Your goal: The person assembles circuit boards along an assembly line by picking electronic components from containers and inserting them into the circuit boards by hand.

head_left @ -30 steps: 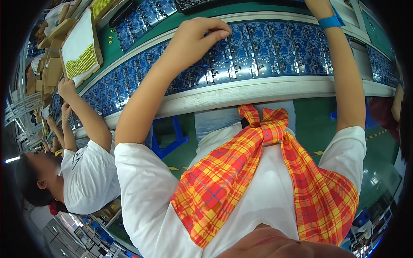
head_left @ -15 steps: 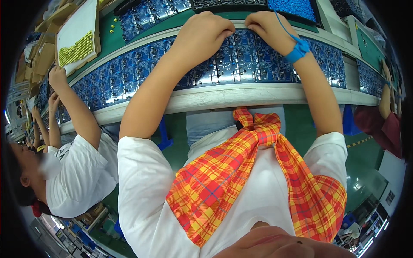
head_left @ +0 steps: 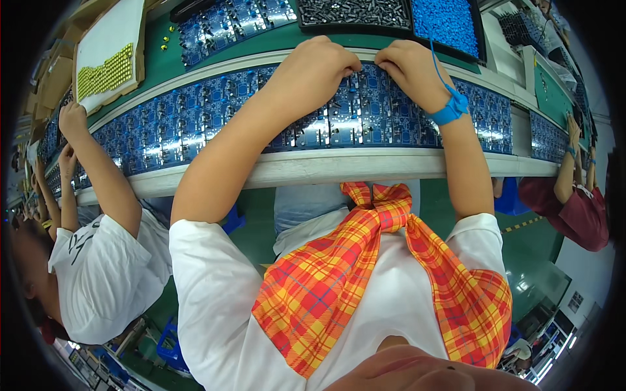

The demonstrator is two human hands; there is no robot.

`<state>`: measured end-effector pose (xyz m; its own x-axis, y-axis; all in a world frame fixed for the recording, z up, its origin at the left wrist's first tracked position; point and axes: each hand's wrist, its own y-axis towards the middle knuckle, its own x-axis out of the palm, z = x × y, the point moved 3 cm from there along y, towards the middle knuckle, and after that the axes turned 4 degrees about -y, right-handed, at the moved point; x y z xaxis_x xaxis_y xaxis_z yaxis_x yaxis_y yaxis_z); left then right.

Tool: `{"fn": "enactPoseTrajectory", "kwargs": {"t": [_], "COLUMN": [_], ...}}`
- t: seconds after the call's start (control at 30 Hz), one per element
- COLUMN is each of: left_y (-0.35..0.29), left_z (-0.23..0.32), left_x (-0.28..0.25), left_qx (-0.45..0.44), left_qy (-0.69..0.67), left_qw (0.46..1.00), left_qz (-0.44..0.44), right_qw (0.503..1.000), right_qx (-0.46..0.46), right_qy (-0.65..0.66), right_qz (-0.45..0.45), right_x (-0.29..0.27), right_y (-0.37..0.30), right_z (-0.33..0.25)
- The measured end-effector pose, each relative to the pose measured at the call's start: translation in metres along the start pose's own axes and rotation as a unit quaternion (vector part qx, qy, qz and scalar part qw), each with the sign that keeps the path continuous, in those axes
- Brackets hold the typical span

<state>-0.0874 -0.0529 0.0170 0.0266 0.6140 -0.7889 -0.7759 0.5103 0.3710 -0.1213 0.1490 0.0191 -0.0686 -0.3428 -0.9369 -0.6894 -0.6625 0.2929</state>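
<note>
Both of my arms reach out over a long row of blue circuit boards (head_left: 345,120) dotted with small components. My left hand (head_left: 319,68) is closed at the far side of the row, thumb and forefinger pinched together close to a board. Just to its right, my right hand (head_left: 412,70) is also closed in a pinch near the boards' far edge. Whatever the fingertips hold, if anything, is too small or hidden to make out. A blue wrist strap (head_left: 451,111) with a cord circles my right wrist.
Beyond the rail are a bin of black parts (head_left: 355,14), a bin of blue parts (head_left: 447,29) and more blue boards (head_left: 235,29). A box with yellow parts (head_left: 104,73) stands far left. Co-workers sit at left, a white sleeve (head_left: 107,260) close by, and at right.
The view has tilted, so the bins show more fully and the boards sit lower in the picture. Both my hands stay pinched at the far side of the boards.
</note>
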Motion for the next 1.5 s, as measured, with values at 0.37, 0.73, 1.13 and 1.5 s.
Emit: {"fn": "enactPoseTrajectory", "kwargs": {"t": [0.37,0.73,1.13,1.5], "left_y": [0.011,0.009,0.010,0.009], "left_z": [0.011,0.008,0.020,0.022], "left_x": [0.009,0.010,0.011,0.011], "left_qx": [0.031,0.040,0.118,0.116], "left_qy": [-0.052,-0.028,0.135,0.139], "left_qw": [0.998,0.998,0.982,0.982], "left_qz": [-0.008,-0.035,-0.055,-0.059], "right_qw": [1.000,0.999,0.956,0.922], "right_qx": [-0.001,0.027,0.249,0.279], "right_qy": [-0.018,0.046,0.012,0.097], "right_qz": [0.003,0.003,0.155,0.251], "right_x": [0.003,-0.004,-0.030,-0.032], "right_y": [-0.001,-0.009,-0.019,-0.023], "right_z": [-0.001,0.013,0.108,0.109]}}
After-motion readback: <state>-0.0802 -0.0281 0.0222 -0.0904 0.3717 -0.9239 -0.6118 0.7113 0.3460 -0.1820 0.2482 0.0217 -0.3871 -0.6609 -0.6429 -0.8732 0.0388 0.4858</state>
